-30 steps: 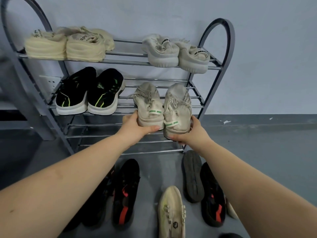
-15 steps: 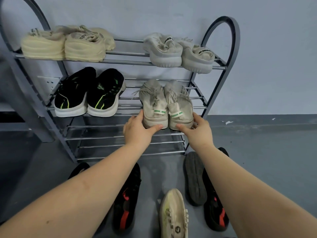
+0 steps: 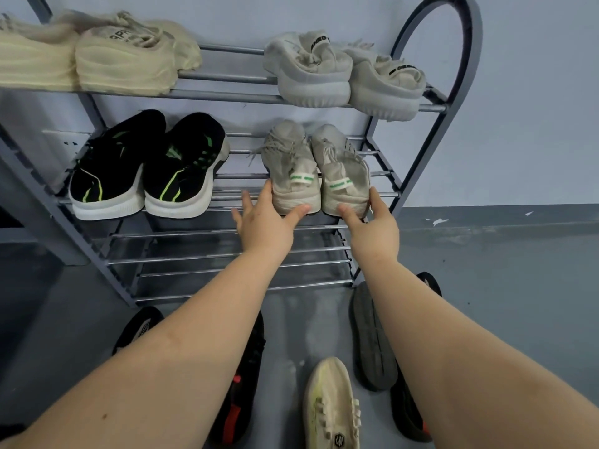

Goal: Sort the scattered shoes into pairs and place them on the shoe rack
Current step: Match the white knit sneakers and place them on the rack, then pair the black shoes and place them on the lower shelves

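Both hands reach forward to the middle shelf of the shoe rack (image 3: 466,102). We see our left hand (image 3: 269,220) with fingers spread and fairly straight, thumb pressed against the heel of the left grey sneaker (image 3: 291,176). Our right hand (image 3: 372,228) touches the heel of the right grey sneaker (image 3: 343,176), thumb under its sole edge and fingers along its outer side; we cannot tell whether that is a real grip or only a touch. These 2 sneakers stand side by side on the shelf, heels toward us, each with a white-and-green heel tab.

Left of our left hand, on the same shelf, sits a pair of black shoes with green stripes (image 3: 146,170). Above the hands, the top shelf carries 2 cream shoes (image 3: 97,59) on the left and 2 pale grey shoes (image 3: 343,79) on the right.

Below our arms, on the floor, lie a black shoe with red marks (image 3: 243,384), a cream sneaker (image 3: 332,406) between the forearms, an upturned dark sole (image 3: 372,345) and another black shoe (image 3: 408,413) partly hidden by the right arm.
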A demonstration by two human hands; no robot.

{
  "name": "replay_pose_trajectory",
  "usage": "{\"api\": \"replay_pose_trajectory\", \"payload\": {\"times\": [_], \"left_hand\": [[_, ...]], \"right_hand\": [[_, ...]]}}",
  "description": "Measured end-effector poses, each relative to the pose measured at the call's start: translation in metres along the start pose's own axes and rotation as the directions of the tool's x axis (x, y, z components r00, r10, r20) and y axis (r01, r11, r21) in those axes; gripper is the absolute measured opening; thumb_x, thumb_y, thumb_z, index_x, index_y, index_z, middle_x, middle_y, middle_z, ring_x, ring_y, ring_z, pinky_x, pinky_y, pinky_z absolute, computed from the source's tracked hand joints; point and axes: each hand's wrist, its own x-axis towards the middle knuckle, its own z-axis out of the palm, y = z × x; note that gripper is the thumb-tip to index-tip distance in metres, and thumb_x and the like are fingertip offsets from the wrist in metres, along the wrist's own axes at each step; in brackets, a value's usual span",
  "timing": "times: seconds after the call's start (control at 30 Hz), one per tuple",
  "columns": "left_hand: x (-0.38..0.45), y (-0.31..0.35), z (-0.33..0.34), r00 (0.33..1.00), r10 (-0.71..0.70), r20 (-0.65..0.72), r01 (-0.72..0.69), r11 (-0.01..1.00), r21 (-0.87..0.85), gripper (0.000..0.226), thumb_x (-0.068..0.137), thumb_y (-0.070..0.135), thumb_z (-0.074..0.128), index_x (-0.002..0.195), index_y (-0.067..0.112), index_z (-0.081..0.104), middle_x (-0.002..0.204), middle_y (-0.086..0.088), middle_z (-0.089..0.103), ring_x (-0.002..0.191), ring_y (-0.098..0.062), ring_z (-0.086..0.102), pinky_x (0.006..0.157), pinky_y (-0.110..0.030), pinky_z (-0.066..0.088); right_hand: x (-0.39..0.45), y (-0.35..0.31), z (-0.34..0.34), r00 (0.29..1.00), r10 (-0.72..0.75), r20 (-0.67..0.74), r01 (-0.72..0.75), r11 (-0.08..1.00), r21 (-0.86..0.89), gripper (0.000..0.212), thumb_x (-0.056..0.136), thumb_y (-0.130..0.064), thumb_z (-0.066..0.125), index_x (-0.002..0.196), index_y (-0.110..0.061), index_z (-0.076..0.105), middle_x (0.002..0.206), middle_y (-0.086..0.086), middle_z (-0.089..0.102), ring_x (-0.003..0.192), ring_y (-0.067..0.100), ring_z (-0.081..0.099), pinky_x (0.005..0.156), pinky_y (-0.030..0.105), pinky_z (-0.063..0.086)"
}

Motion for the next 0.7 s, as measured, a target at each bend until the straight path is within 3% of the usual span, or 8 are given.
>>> {"api": "replay_pose_trajectory", "payload": {"times": [0.1,0.23,0.53,0.6,0.7], "left_hand": [[0.007,0.002,0.002,0.999,0.015,0.029,-0.017,0.997,0.070,0.079,0.085,0.056,0.054,0.150,0.028,0.018,0.158,-0.014,0.012,0.147,-0.029,-0.006,0.118,-0.042,-0.003],[0.014,0.007,0.003,0.998,0.034,0.062,-0.043,0.986,0.162,0.076,0.089,0.055,0.048,0.151,0.026,0.014,0.158,-0.010,0.017,0.147,-0.027,-0.004,0.119,-0.044,-0.004],[0.023,0.011,0.006,0.994,0.018,0.110,-0.059,0.922,0.384,0.082,0.092,0.060,0.035,0.151,0.016,0.000,0.157,-0.010,0.018,0.147,-0.026,-0.005,0.118,-0.046,-0.006],[0.022,0.012,0.003,0.990,0.014,0.138,-0.073,0.896,0.438,0.085,0.092,0.062,0.031,0.151,0.013,-0.006,0.158,-0.009,0.015,0.147,-0.026,-0.007,0.117,-0.046,-0.007],[0.013,0.012,-0.002,0.990,0.030,0.141,-0.094,0.876,0.474,0.091,0.092,0.061,0.032,0.148,0.007,-0.015,0.160,-0.011,0.000,0.146,-0.027,-0.011,0.118,-0.043,-0.007]], "right_hand": [[0.010,0.006,0.007,1.000,-0.007,-0.012,0.006,0.998,-0.067,0.065,0.089,-0.040,0.061,0.147,-0.026,0.034,0.135,0.002,0.054,0.125,0.020,0.048,0.094,0.023,0.037],[0.024,0.013,0.015,1.000,-0.019,0.017,0.021,0.986,-0.168,0.073,0.089,-0.049,0.056,0.150,-0.030,0.023,0.149,0.003,0.040,0.141,0.024,0.031,0.113,0.046,0.029],[0.036,0.008,0.014,0.996,0.011,0.084,0.014,0.959,-0.282,0.078,0.090,-0.051,0.050,0.152,-0.026,0.011,0.148,0.005,0.040,0.136,0.027,0.036,0.109,0.047,0.034],[0.030,0.005,0.009,0.990,0.003,0.138,0.052,0.919,-0.391,0.082,0.092,-0.052,0.047,0.153,-0.021,0.000,0.156,0.007,0.025,0.144,0.027,0.022,0.115,0.047,0.025],[0.012,0.001,0.001,0.977,-0.035,0.212,0.167,0.742,-0.649,0.090,0.093,-0.054,0.044,0.151,-0.017,-0.014,0.161,0.009,-0.006,0.148,0.027,0.002,0.119,0.044,0.013]]}}
